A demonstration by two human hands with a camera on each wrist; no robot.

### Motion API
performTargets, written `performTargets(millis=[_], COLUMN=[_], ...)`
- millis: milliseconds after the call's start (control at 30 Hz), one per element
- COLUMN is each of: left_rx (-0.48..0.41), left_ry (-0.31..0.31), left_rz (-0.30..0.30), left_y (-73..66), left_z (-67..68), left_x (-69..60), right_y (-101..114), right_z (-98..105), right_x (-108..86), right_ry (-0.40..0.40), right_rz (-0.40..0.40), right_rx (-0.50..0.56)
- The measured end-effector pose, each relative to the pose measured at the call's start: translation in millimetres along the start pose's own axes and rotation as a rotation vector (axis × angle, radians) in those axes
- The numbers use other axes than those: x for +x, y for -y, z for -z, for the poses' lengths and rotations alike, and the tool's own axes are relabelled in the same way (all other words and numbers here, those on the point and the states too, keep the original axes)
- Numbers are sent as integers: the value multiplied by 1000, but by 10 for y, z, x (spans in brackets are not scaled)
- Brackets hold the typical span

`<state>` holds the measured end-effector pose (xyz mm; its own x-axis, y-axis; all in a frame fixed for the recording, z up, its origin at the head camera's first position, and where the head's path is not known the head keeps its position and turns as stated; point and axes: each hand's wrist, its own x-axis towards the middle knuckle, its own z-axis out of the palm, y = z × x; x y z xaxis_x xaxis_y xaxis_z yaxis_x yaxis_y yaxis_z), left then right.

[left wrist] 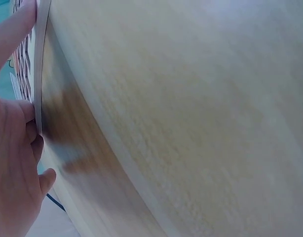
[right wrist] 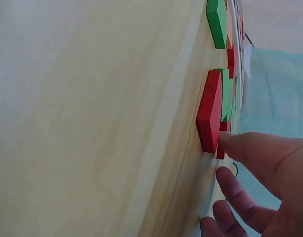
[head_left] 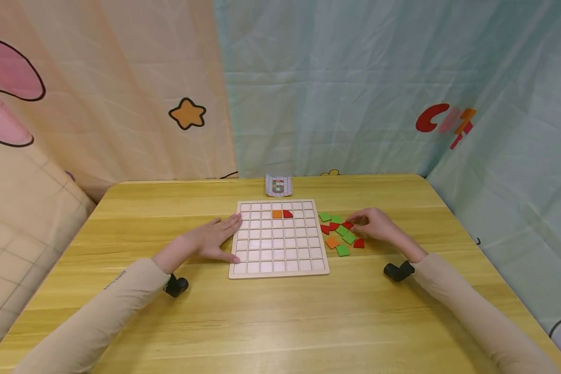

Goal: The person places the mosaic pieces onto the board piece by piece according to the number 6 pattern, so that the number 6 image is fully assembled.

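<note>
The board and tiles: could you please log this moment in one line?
left hand: on board; right hand: at loose red tile; placed: orange square, red wedge; card: behind board

head: high, forward-down | 2 wrist views: close, across table | head+right share: tiles

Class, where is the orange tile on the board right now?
In the head view, the orange tile sits on the board, second row from the far edge, middle column, immediately left of a red tile.
</note>
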<state>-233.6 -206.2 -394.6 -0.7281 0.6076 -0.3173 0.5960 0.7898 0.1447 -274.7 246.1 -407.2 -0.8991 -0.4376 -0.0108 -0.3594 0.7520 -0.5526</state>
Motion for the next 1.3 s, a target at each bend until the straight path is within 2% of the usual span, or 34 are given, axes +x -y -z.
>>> performTargets(millis=[267,600,833,1300], left_rx=[-9,-10,-11,-9], left_ry=[-6,-3,-1,2], left_rz=[-4,-6,-2,3], left_y=[-11,-21,-17,-25], left_z=[15,17,15,15], left_x=[-17,-15,-12,-13], right_y=[-21,-31,-12,-9], right_z=[5,18,-7,-3], right_x=[58,70,74,74], right_ry=[-9,-22,-14,-15], right_rz=[25,-15,4,-24], right_rx=[-26,-13,-37,-61])
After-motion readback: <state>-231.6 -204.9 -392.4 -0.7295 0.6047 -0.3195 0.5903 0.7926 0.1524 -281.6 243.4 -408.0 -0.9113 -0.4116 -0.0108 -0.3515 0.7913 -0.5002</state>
